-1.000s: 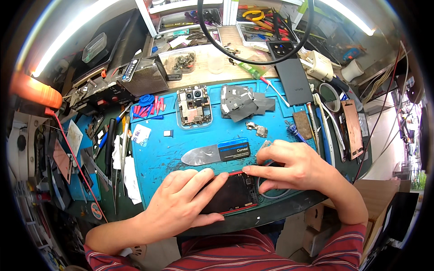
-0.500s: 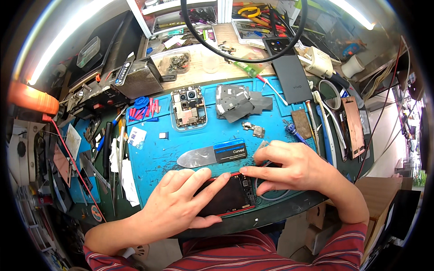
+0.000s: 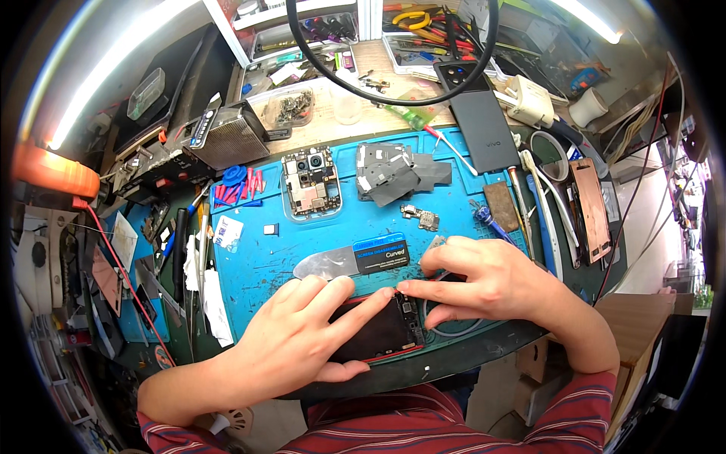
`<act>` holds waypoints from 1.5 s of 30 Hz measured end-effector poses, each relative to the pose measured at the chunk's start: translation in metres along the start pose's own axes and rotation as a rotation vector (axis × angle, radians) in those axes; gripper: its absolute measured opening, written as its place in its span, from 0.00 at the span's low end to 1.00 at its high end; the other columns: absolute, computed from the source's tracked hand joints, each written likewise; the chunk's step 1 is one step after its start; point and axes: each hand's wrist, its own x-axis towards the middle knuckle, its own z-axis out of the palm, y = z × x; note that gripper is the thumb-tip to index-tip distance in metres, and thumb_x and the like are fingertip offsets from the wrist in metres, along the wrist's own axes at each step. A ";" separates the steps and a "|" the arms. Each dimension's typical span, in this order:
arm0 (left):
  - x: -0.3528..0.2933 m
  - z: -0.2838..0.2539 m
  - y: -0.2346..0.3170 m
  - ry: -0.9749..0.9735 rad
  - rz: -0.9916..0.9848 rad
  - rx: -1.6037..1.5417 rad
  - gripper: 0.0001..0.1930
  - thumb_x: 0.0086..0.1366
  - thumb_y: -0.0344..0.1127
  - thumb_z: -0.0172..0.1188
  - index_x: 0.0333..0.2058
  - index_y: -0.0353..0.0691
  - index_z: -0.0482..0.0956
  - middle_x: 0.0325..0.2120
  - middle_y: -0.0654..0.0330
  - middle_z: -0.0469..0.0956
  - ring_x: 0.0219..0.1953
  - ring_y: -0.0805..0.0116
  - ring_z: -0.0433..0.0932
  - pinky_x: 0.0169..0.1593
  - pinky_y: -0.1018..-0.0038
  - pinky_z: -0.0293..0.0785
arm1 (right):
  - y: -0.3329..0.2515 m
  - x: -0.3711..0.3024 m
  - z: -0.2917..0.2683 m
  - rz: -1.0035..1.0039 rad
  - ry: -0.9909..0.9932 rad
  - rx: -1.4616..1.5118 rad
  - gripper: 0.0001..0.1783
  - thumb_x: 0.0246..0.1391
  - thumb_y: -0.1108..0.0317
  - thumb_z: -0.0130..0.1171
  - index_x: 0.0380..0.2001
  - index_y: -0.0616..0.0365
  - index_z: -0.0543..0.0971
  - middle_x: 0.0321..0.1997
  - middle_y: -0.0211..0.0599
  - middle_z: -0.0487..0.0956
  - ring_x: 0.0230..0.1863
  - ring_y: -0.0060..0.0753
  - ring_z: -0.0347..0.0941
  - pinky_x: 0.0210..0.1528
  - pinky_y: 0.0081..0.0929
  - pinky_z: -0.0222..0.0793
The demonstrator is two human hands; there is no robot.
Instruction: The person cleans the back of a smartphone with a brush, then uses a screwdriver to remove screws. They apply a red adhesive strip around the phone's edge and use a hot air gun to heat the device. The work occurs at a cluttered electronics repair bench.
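A dark, opened phone body with a red rim (image 3: pixel 376 333) lies at the near edge of the blue mat. My left hand (image 3: pixel 291 337) grips it across its width, index finger along the far rim and thumb at the near rim. My right hand (image 3: pixel 488 281) is at the far right corner, index fingertip on the rim, almost touching my left one. Its other fingers are curled, and a small translucent piece (image 3: pixel 437 242) shows beside them; what they hold is unclear. Beyond the phone rests a thin metal opening blade (image 3: pixel 325 262) with a blue and black handle.
Across the blue mat (image 3: pixel 257 287) lie a tray with a circuit board and camera modules (image 3: pixel 311 181), black sheet pieces (image 3: pixel 404 174) and a small board (image 3: pixel 420 218). A grey phone (image 3: pixel 488 129), brushes and tweezers are at the right. A black ring (image 3: pixel 393 98) hangs overhead.
My left index finger has slid slightly right along the phone's far rim, closer to my right fingertip. The whole view has shifted a little; the right hand keeps its pose.
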 end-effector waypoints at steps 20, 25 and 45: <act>0.045 0.026 0.012 0.465 -0.111 -0.128 0.06 0.60 0.31 0.73 0.34 0.42 0.84 0.32 0.62 0.82 0.30 0.61 0.82 0.31 0.68 0.79 | 0.001 -0.008 0.008 0.025 0.084 0.061 0.15 0.60 0.61 0.68 0.48 0.52 0.84 0.41 0.35 0.75 0.42 0.40 0.78 0.39 0.36 0.76; 0.047 0.021 0.019 0.433 -0.082 -0.028 0.07 0.59 0.31 0.73 0.34 0.41 0.83 0.32 0.62 0.81 0.31 0.61 0.82 0.31 0.67 0.79 | 0.001 -0.010 0.011 0.020 0.095 0.070 0.15 0.59 0.61 0.68 0.48 0.53 0.84 0.41 0.36 0.75 0.42 0.41 0.78 0.40 0.36 0.77; -0.057 -0.009 0.069 -0.808 0.023 -0.825 0.10 0.70 0.31 0.65 0.47 0.37 0.80 0.44 0.54 0.80 0.47 0.54 0.81 0.49 0.63 0.78 | 0.001 -0.013 0.011 0.018 0.103 0.048 0.16 0.59 0.62 0.69 0.50 0.50 0.86 0.42 0.36 0.76 0.41 0.41 0.79 0.41 0.36 0.77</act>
